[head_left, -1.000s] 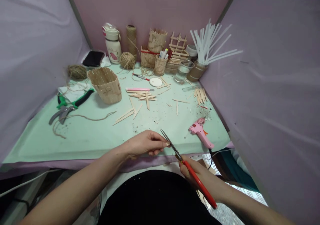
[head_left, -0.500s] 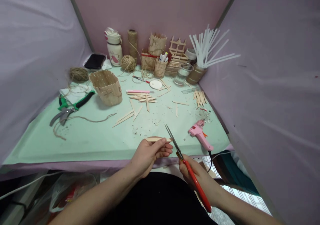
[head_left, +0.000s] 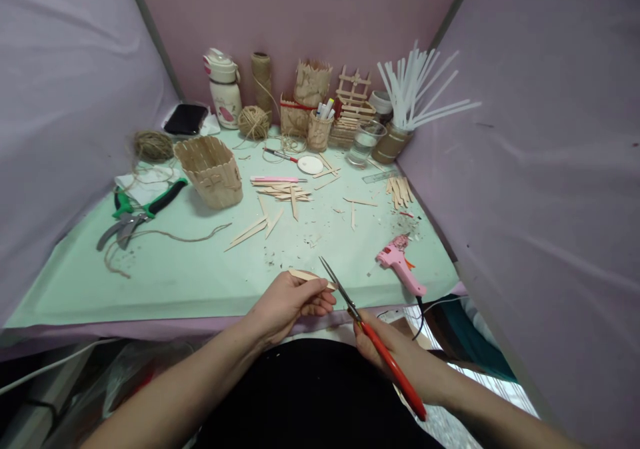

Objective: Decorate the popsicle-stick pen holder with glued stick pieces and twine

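My left hand [head_left: 293, 300] pinches a flat wooden craft stick [head_left: 304, 276] between thumb and fingers, above the table's front edge. Red-handled scissors [head_left: 387, 362] are in my right hand [head_left: 395, 349], fingers wrapped round the handles. The blades point up and left and lie at the right end of the stick; whether they touch it I cannot make out. Beyond my hands, several cut sticks [head_left: 285, 192] lie in a loose pile, with small wood scraps [head_left: 314, 241] nearer to me.
A pink glue gun [head_left: 401, 266] lies at the right, its cord over the edge. At the left are green-handled pliers [head_left: 130, 226] and a stick-built basket [head_left: 213, 172]. A water cup [head_left: 364, 146] and a jar of white glue sticks [head_left: 393, 144] stand behind.
Both hands have shifted slightly left with the stick and the scissors. The stick, level before, now slopes down to the right.
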Tool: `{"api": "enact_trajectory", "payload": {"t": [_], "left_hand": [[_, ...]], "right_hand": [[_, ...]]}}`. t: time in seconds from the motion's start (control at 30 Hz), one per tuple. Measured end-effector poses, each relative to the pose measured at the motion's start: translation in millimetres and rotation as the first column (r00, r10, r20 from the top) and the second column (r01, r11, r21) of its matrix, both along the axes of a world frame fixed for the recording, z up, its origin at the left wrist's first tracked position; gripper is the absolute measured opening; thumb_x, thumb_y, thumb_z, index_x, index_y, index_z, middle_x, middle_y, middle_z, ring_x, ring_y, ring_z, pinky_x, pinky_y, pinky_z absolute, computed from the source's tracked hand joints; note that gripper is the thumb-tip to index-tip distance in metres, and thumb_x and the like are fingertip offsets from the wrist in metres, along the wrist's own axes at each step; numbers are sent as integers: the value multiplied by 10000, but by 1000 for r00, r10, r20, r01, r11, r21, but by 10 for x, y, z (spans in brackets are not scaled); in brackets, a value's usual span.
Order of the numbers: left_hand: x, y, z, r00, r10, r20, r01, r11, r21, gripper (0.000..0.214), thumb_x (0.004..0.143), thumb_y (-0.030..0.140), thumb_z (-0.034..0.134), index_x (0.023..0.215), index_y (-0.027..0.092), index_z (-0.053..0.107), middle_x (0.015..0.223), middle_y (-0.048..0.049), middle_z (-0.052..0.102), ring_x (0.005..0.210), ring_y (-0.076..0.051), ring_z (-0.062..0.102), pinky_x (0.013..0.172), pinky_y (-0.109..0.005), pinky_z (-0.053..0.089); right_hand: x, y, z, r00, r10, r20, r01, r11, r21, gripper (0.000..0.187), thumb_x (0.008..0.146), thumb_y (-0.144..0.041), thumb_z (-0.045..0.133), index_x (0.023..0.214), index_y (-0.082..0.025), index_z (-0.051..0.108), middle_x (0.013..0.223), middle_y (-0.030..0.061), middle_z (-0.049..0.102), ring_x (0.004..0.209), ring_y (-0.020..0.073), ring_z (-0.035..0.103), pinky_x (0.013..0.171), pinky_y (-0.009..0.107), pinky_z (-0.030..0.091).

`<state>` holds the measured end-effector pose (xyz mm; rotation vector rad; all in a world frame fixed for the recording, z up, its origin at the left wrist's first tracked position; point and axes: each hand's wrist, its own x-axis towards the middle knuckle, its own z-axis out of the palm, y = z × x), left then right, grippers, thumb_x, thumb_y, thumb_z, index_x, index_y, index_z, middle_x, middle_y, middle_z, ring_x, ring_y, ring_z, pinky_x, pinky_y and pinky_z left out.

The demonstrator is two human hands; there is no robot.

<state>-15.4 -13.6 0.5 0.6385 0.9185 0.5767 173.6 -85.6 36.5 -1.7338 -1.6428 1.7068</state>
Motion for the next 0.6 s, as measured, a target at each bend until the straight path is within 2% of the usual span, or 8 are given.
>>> {"api": "enact_trajectory", "payload": {"t": [0.2,0.33,0.47,0.6], "left_hand": [[-12,5,16,999,-36,12,36,999,-10,250,704,332,751,705,85,716,671,-76,690,573,-90,607,604,-212,484],[-20,4,-14,999,-7,46,7,1000,-9,249,715,335,748,753,90,724,716,-81,695,614,-98,608,608,-209,471],[3,-13,-41,993,80,83,-85,995,61,268,732,365,737,804,107,732,724,-51,663,604,-73,535,584,-192,420],[62,-65,-58,988,135,74,-144,981,131,296,716,405,743,780,117,723,661,-10,578,582,-65,445,562,-193,364]], "right_hand": [[34,-41,-119,999,-14,43,12,999,41,300,911,-460,442,734,-219,405,682,-35,394,639,128,373,586,260,321],[62,-11,-204,986,-164,-24,166,982,90,364,911,-523,419,712,-223,370,650,-40,377,600,119,374,544,252,322],[-2,129,-179,950,-305,-66,312,930,194,414,833,-595,535,732,-228,369,607,-57,391,541,108,381,505,250,334],[-189,305,-151,908,-379,-178,418,835,357,427,767,-575,627,760,-226,380,718,-3,557,558,112,435,530,269,385]]}}
